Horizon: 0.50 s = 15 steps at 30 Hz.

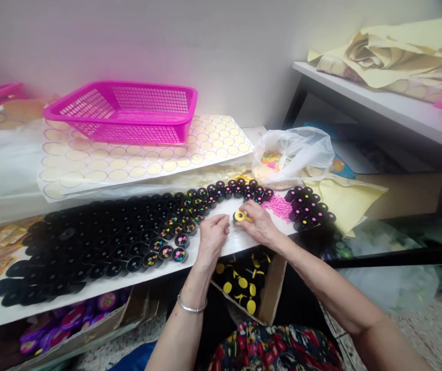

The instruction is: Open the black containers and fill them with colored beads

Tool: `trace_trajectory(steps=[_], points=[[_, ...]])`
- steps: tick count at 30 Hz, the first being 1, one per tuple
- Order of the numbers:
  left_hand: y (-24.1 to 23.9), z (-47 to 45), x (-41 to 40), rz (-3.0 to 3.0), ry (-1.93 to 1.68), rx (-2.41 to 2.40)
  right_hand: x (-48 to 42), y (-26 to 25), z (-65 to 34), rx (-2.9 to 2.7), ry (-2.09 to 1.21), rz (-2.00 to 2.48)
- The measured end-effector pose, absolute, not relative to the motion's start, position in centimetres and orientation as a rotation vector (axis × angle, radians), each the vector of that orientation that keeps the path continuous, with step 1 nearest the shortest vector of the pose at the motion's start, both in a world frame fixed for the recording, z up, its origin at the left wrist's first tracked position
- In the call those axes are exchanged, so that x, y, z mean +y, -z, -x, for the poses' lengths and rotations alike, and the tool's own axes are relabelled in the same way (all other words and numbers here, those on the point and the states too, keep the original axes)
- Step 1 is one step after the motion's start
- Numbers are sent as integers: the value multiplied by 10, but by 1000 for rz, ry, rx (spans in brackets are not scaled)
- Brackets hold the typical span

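White table (238, 242) running across the view, two bare hands at work over its near edge. Right hand (258, 222): fingers closed on a small yellow-topped black cup (240, 215), which sits at the tips of thumb and fingers, just above or on the tabletop — cannot tell which. Left hand (213, 234): close by on the other side of that cup, fingers curled in, fingertips apart from it; whether they pinch something small, cannot tell. Silver bracelet (192, 307) on the left wrist. To the left, a dense spread of black cups (134, 264), standing side by side; those nearest the hands hold small coloured bits, pink, yellow and blue among them, while the far-left ones look dark inside. A curving line of similar cups runs behind the hands toward a loose heap of pink pieces (278, 207), just beyond the right hand. Right of the heap, touching or nearly so, a separate cluster of cups (309, 208) with pink and yellow dots inside. Behind: an open clear plastic bag (309, 149) with multicoloured bits in it, and a pink basket (139, 123) resting on a sheet printed with ovals (221, 147). Below the table edge, between the knees, an open cardboard box (275, 296) of black cups with yellow tops. Lower left, another carton (126, 314) — purple-wrapped items (70, 319) inside.
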<state>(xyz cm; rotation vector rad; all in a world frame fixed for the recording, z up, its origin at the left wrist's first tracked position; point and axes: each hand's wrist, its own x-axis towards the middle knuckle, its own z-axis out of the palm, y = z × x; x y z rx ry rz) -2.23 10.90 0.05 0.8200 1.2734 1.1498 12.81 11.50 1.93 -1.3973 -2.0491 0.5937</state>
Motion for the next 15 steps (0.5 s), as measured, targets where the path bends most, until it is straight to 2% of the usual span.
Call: trace_trajectory(steps=[10,15], points=[[10,10,123,-1186,-1124,1344,120,-24,-125,-2080,-700,1435],[17,7,126,-1235,-1119,1415,126,-15,-126,-1818,-891,1376]])
